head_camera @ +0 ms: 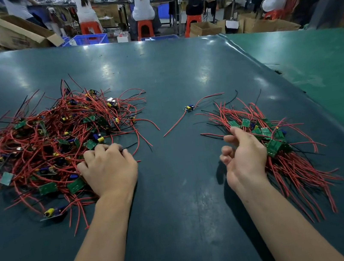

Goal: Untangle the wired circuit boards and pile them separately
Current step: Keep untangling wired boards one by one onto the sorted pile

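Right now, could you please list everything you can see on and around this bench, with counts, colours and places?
tangled heap: one, red and black wires with green boards, table left
sorted pile: one, same parts with wires aligned, table right
single board: one, red wires, lying apart between the two
table: one, dark teal mat
stools: several, orange, background
crate: one, blue, background
left hand: resting on the heap's near edge
right hand: fingers loosely curled beside the sorted pile
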Motion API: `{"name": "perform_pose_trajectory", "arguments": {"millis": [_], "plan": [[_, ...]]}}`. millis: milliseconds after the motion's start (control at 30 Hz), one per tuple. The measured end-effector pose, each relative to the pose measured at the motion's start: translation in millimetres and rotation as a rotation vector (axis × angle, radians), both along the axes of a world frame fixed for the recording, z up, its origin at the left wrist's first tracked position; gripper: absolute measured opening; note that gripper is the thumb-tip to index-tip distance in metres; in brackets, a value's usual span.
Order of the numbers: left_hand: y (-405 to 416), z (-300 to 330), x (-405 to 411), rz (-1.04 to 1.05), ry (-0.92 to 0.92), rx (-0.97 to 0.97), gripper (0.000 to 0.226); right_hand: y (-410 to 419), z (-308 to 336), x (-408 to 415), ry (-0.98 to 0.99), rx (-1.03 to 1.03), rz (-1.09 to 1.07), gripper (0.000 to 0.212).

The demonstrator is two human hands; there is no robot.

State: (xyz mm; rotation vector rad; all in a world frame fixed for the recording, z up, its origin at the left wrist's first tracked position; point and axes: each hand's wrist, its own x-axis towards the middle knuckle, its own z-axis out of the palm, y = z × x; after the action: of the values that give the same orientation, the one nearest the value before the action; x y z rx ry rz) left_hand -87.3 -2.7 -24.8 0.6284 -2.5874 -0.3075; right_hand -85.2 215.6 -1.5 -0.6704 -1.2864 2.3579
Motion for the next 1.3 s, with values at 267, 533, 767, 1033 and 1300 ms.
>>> {"name": "perform_pose_trajectory", "arguments": {"millis": [267, 533, 767, 1033, 1300], "plan": [[0.0, -0.3, 0.6, -0.021, 0.098, 0.025, 0.027, -12.3, -6.6, 3.0, 0.051, 0.295, 0.127, 0.015], [-28.0, 7.5, -9.4, 0.086, 0.159, 0.121, 0.038, -17.3, -10.6, 7.8, 0.096, 0.503, 0.248, 0.013], [-28.8, 7.5, -10.9, 0.149, 0.084, 0.072, 0.026, -16.7, -12.4, 7.6, 0.103, 0.561, 0.284, 0.015], [-28.6, 7.3, -11.7, 0.171, 0.031, 0.035, 0.03, -16.6, -11.7, 7.1, 0.098, 0.591, 0.315, 0.017], [-29.3, 4.1, -12.0, 0.153, 0.135, 0.081, 0.032, -16.9, -11.1, 8.0, 0.097, 0.621, 0.319, 0.016]]}}
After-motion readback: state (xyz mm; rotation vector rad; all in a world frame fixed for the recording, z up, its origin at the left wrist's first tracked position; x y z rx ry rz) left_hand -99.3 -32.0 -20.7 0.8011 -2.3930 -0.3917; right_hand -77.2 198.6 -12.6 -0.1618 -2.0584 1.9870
